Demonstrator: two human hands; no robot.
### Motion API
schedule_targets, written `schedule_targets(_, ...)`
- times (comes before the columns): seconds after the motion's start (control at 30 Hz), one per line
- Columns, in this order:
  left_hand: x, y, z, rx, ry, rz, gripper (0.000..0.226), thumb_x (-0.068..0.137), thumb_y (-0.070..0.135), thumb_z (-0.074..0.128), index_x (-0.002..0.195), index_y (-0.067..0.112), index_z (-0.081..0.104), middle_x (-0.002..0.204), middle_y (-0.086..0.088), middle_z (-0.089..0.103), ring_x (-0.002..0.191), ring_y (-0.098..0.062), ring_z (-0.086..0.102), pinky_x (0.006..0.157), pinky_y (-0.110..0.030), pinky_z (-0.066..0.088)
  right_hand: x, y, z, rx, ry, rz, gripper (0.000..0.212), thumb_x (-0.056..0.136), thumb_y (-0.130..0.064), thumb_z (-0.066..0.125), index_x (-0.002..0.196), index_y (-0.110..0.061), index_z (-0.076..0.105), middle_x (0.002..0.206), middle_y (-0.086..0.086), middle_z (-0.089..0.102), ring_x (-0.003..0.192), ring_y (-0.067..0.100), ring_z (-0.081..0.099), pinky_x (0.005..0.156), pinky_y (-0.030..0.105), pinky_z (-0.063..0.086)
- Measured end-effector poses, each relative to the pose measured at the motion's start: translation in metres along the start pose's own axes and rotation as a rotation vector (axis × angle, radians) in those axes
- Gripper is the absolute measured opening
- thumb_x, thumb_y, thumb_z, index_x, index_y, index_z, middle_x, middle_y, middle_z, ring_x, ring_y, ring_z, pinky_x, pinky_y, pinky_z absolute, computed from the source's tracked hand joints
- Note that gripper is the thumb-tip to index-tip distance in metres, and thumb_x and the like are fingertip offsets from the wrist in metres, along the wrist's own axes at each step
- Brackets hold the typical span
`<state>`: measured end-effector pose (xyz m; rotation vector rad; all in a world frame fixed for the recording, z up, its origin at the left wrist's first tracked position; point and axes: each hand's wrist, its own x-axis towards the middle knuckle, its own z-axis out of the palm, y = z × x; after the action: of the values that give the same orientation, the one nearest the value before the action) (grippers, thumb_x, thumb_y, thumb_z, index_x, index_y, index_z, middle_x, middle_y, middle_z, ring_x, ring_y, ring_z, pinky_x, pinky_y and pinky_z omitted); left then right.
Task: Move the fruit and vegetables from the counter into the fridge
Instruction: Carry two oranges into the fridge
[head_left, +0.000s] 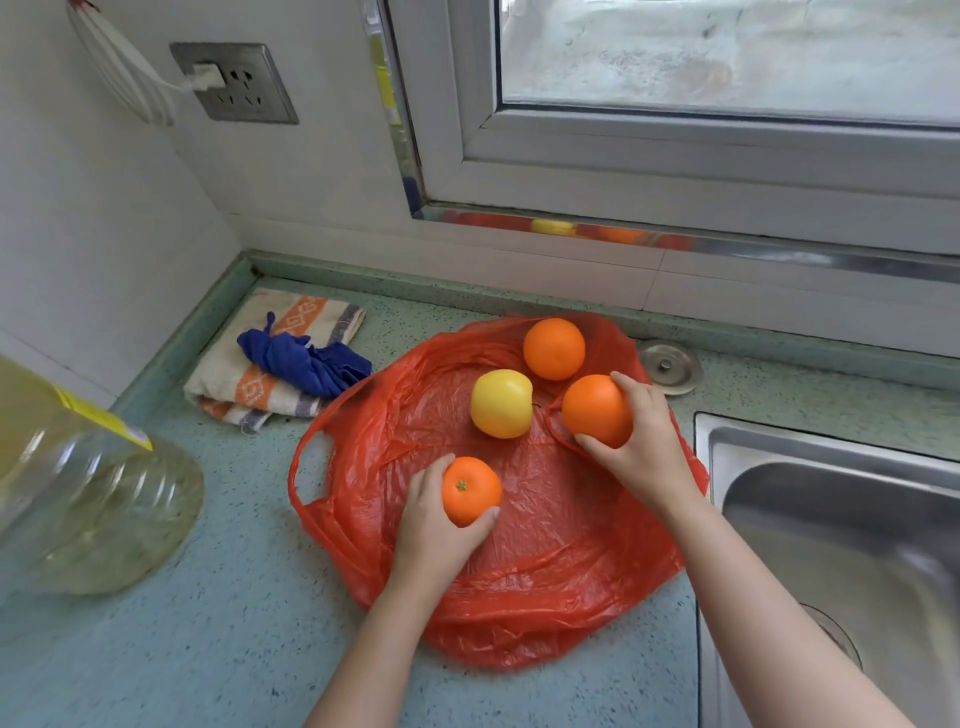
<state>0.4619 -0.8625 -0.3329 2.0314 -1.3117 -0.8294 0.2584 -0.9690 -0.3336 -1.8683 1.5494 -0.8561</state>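
A large oil jug (78, 493) stands at the counter's (234, 649) left, folded towels (270, 364) lie behind, and a steel sink (831, 519) sits right. On a spread red plastic bag (545, 571), the left hand (436, 525) grips a near orange (470, 491), and the right hand (644, 447) grips another orange (595, 410). A yellow apple (501, 404) and a third orange (554, 348) lie loose between and behind them.

Three oranges here: far one (554, 348), right one (595, 410), near one (470, 490). Plus one yellow apple (501, 404) and one red plastic bag (545, 545). Also two cloths, striped towel (244, 384) and blue rag (306, 358), and one oil bottle (88, 493).
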Motion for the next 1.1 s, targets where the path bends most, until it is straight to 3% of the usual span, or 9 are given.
schedule_targets(0.13, -0.009, 0.011, -0.008, -0.060, 0.024, 0.021, 0.070, 0.073, 0.031, 0.075, 0.133, 0.026, 0.038, 0.135, 0.001, 0.039, 0.106, -0.006, 0.037, 0.086, -0.021, 0.032, -0.018, -0.013, -0.007, 0.097, 0.051, -0.003, 0.077, 0.068, -0.020, 0.080, 0.133, -0.015, 0.039, 0.119, -0.002, 0.039, 0.111, 0.008, 0.036, 0.092, 0.018, 0.027)
schedule_targets(0.23, -0.017, 0.023, -0.015, -0.099, 0.030, 0.067, 0.070, 0.072, 0.031, 0.075, 0.132, 0.027, 0.038, 0.134, 0.002, 0.040, 0.108, -0.008, 0.039, 0.086, -0.023, 0.034, -0.037, -0.026, -0.016, 0.159, 0.076, 0.010, 0.077, 0.068, -0.020, 0.079, 0.133, -0.020, 0.038, 0.121, -0.006, 0.037, 0.112, 0.009, 0.039, 0.092, 0.025, 0.036)
schedule_targets(0.4, -0.041, 0.054, -0.027, -0.161, -0.011, 0.186, 0.067, 0.073, 0.030, 0.075, 0.128, 0.035, 0.037, 0.127, 0.007, 0.040, 0.106, -0.009, 0.044, 0.077, -0.015, 0.037, -0.077, -0.048, -0.041, 0.277, 0.142, 0.019, 0.075, 0.069, -0.021, 0.080, 0.131, -0.026, 0.038, 0.126, -0.005, 0.041, 0.112, 0.011, 0.045, 0.088, 0.023, 0.042)
schedule_targets(0.6, -0.079, 0.078, -0.040, -0.221, -0.100, 0.342, 0.066, 0.068, 0.043, 0.073, 0.122, 0.047, 0.036, 0.125, 0.012, 0.043, 0.110, -0.010, 0.048, 0.090, -0.030, 0.045, -0.131, -0.071, -0.069, 0.362, 0.269, 0.036, 0.076, 0.061, -0.036, 0.078, 0.127, -0.034, 0.039, 0.124, -0.011, 0.044, 0.110, 0.007, 0.050, 0.087, 0.026, 0.047)
schedule_targets(0.77, -0.104, 0.082, -0.046, -0.258, -0.191, 0.436, 0.061, 0.062, 0.046, 0.069, 0.114, 0.052, 0.036, 0.118, 0.020, 0.042, 0.107, -0.002, 0.048, 0.083, -0.017, 0.042, -0.176, -0.092, -0.082, 0.344, 0.366, 0.052, 0.077, 0.059, -0.041, 0.076, 0.126, -0.034, 0.039, 0.123, -0.011, 0.044, 0.107, 0.001, 0.049, 0.082, 0.011, 0.044)
schedule_targets(0.9, -0.119, 0.082, -0.044, -0.262, -0.286, 0.517, 0.069, 0.064, 0.045, 0.071, 0.124, 0.043, 0.036, 0.119, 0.022, 0.040, 0.108, 0.003, 0.044, 0.085, -0.018, 0.041, -0.214, -0.105, -0.087, 0.340, 0.431, 0.093, 0.075, 0.063, -0.024, 0.083, 0.121, -0.043, 0.039, 0.125, -0.005, 0.044, 0.104, 0.000, 0.051, 0.079, 0.012, 0.045)
schedule_targets(0.97, -0.127, 0.081, -0.047, -0.262, -0.339, 0.562, 0.068, 0.068, 0.040, 0.075, 0.124, 0.042, 0.037, 0.119, 0.019, 0.041, 0.108, 0.000, 0.045, 0.085, -0.016, 0.040, -0.234, -0.111, -0.088, 0.304, 0.479, 0.136, 0.074, 0.064, -0.027, 0.082, 0.118, -0.049, 0.037, 0.124, -0.006, 0.044, 0.105, 0.004, 0.052, 0.082, 0.017, 0.047)
schedule_targets(1.03, -0.136, 0.078, -0.053, -0.259, -0.396, 0.594, 0.067, 0.070, 0.034, 0.077, 0.124, 0.040, 0.038, 0.122, 0.014, 0.043, 0.109, -0.006, 0.047, 0.079, -0.008, 0.038, -0.255, -0.120, -0.086, 0.275, 0.539, 0.190, 0.072, 0.061, -0.037, 0.079, 0.117, -0.053, 0.036, 0.124, -0.010, 0.044, 0.108, 0.012, 0.053, 0.088, 0.031, 0.049)
schedule_targets(1.1, -0.145, 0.074, -0.061, -0.253, -0.459, 0.616, 0.067, 0.071, 0.034, 0.076, 0.126, 0.038, 0.040, 0.123, 0.012, 0.044, 0.109, -0.008, 0.048, 0.078, -0.008, 0.040, -0.277, -0.131, -0.080, 0.260, 0.595, 0.232, 0.071, 0.060, -0.042, 0.076, 0.117, -0.054, 0.036, 0.125, -0.013, 0.044, 0.110, 0.015, 0.052, 0.089, 0.035, 0.048)
